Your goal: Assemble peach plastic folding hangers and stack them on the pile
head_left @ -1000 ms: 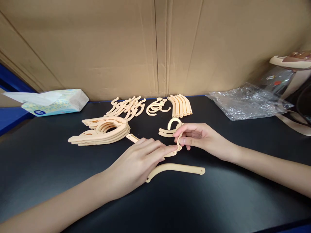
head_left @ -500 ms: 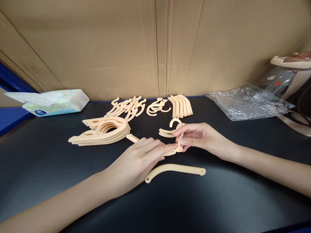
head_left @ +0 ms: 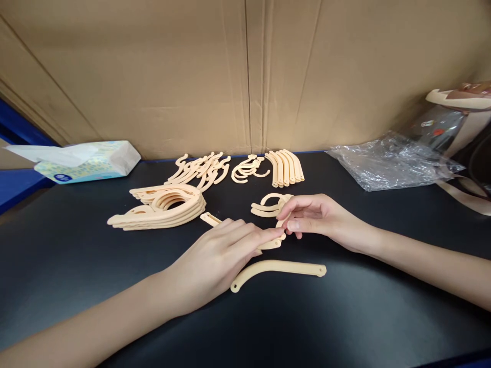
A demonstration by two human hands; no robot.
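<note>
Near the table's middle my left hand [head_left: 222, 255] presses down over a beige plastic hanger arm [head_left: 270, 245], whose two ends stick out from under it. My right hand [head_left: 316, 217] pinches a beige hanger hook [head_left: 282, 224] between thumb and fingers. The hook's lower end meets the right end of that arm by my left fingertips; I cannot tell whether they are joined. Its curved top tilts left above two short curved pieces [head_left: 263, 211], partly hidden behind my right fingers. A loose hanger arm [head_left: 280, 266] with a hole at each end lies in front of my hands.
A stack of assembled hangers [head_left: 172, 214] lies to the left. Along the back are curved pieces [head_left: 199, 171], several hooks [head_left: 249, 168] and a row of hanger arms [head_left: 284, 167]. A tissue pack [head_left: 95, 162] and clear plastic bag [head_left: 395, 161] flank them, before a cardboard wall [head_left: 172, 76].
The hook in my right hand has gone from upright to tilted left and lower. The arm under my left hand and the loose arm in front have shifted slightly right.
</note>
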